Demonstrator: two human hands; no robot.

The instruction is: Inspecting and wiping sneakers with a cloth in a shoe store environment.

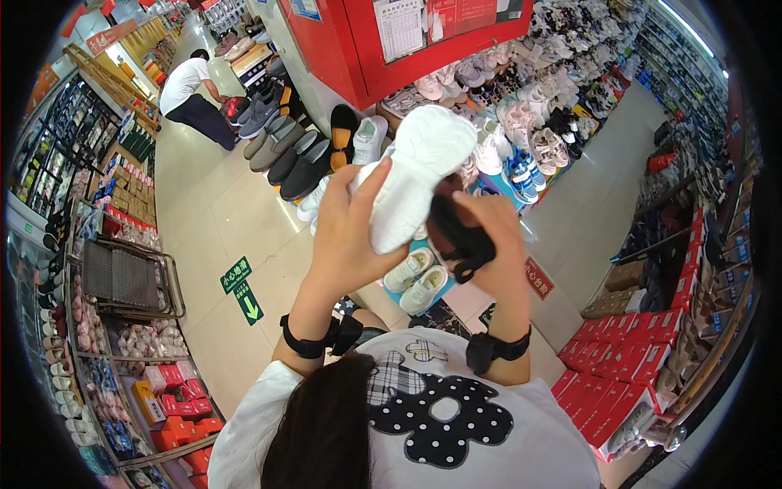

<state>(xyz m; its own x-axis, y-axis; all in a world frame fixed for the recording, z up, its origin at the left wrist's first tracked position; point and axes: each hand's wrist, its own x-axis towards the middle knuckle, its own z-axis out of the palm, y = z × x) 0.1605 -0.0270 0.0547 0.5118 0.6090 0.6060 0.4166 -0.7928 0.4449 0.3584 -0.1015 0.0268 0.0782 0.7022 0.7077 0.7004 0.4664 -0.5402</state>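
Observation:
My left hand (348, 235) grips a wad of white paper stuffing (421, 165), shaped like the inside of a shoe, with the thumb and fingers on its lower part. Just right of it, my right hand (498, 244) holds a dark shoe or sandal (455, 235) with black straps, partly hidden by the fingers and blurred. Below and between my hands, a pair of cream-white shoes (415, 278) sits on a blue surface. White sneakers (369, 137) and black slip-on shoes (305, 168) stand behind my left hand.
A red cabinet (360, 61) with posted papers stands ahead. Children's shoes (522, 177) fill the display to the right. Stacked red shoeboxes (617, 379) are at the lower right. A folded chair (128, 275) leans at left. A person in a white shirt (186, 82) bends over farther off.

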